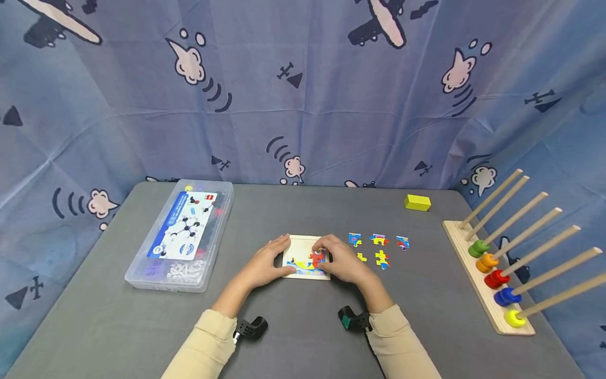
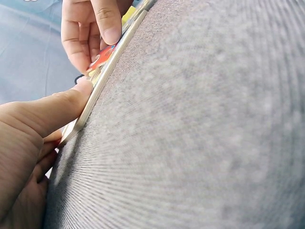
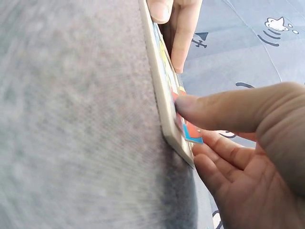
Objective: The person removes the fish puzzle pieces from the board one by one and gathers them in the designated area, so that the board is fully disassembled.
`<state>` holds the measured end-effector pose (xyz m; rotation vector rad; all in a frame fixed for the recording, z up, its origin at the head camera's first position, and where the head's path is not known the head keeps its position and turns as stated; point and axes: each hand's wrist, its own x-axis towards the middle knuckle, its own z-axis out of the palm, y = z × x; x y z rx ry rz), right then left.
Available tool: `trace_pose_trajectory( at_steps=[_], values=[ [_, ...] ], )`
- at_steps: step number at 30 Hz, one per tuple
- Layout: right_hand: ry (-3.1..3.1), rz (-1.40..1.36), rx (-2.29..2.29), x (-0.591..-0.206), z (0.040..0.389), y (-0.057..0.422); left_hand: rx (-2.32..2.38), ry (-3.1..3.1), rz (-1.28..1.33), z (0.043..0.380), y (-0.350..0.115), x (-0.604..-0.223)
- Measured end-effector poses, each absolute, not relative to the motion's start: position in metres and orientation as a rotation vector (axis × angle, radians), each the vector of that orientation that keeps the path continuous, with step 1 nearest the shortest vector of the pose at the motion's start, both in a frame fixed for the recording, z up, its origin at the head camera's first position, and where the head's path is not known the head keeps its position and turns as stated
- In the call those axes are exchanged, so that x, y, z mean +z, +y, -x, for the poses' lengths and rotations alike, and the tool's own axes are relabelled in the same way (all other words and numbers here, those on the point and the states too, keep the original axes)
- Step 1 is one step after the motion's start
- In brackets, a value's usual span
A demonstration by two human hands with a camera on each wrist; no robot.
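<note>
A small wooden puzzle board lies flat in the middle of the table, with colourful pieces fitted along its front part. My left hand grips the board's left side, thumb on its front left corner. Over the right part of the board, my right hand pinches a red puzzle piece between thumb and fingers. In the right wrist view this puzzle piece is tilted against the board's surface and shows a blue corner. Loose puzzle pieces lie in two rows right of the right hand.
To the left lies a clear plastic case with a molecule picture on its lid. A yellow block sits at the back right. Along the right edge stands a wooden peg rack with coloured rings. A patterned curtain hangs behind the table.
</note>
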<state>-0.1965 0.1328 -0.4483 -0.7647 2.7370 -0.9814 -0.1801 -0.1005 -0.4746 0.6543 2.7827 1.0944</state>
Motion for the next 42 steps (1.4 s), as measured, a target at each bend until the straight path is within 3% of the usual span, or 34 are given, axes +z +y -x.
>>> trace_pose_trajectory(
  at_steps=[42],
  values=[
    [2.691, 0.758, -1.130, -0.4556, 0.1991, 0.1391, 1.106, 2.773, -0.647, 0.1772, -0.0999, -0.4704]
  ],
)
